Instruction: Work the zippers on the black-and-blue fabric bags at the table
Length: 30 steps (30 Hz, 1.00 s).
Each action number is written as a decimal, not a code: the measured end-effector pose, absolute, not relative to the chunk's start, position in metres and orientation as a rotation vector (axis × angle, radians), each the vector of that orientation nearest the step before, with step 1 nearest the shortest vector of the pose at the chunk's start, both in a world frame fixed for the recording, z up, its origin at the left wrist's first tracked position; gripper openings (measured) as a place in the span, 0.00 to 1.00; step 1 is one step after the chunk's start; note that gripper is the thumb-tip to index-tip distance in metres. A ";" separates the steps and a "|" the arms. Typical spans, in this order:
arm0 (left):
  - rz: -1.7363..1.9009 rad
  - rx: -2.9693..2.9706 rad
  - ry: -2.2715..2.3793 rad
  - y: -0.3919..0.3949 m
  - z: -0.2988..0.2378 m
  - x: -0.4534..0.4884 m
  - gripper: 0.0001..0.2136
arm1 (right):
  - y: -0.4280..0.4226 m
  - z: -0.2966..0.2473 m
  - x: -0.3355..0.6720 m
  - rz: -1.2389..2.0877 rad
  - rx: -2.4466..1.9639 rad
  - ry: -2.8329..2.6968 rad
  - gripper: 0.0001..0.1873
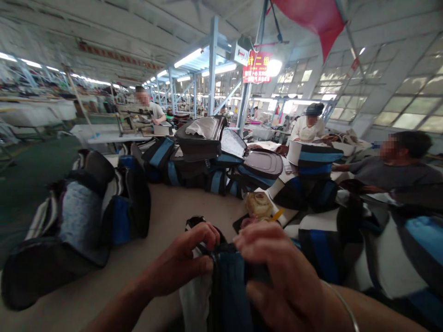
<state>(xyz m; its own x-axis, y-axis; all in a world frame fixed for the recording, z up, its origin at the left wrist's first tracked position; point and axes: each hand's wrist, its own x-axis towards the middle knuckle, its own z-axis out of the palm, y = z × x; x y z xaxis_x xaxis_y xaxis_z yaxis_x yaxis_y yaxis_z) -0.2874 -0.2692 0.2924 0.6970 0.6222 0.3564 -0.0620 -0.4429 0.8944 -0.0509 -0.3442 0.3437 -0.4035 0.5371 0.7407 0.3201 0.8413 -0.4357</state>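
My left hand and my right hand both grip the top edge of a blue, black and white fabric bag piece held close in front of me. The left fingers pinch its black rim from the left. The right hand covers its right side, and a thin bangle sits on that wrist. The lower part of the piece runs out of the bottom of the view.
Piles of similar blue-and-black bag parts lie left, ahead and right on the beige table. A tape roll sits just beyond my hands. A seated person is at right; two others work farther back.
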 end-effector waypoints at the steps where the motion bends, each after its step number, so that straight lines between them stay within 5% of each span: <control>1: 0.819 1.884 0.463 -0.269 0.294 -0.285 0.21 | -0.340 0.347 -0.051 0.427 -0.709 -1.962 0.16; 5: 0.705 1.895 0.636 -0.270 0.307 -0.280 0.18 | -0.318 0.353 -0.055 0.960 -0.877 -1.947 0.25; 10: 0.449 2.005 0.727 -0.275 0.339 -0.285 0.10 | -0.299 0.353 -0.040 0.858 -1.151 -2.237 0.31; 19: 0.373 1.834 0.662 -0.272 0.335 -0.280 0.17 | -0.287 0.336 -0.032 1.306 -0.877 -2.122 0.24; 25: 0.409 1.763 0.637 -0.270 0.327 -0.276 0.17 | -0.290 0.338 -0.038 1.320 -1.034 -2.093 0.27; 30: 0.400 1.776 0.668 -0.273 0.330 -0.274 0.12 | -0.287 0.328 -0.040 1.583 -0.835 -1.932 0.21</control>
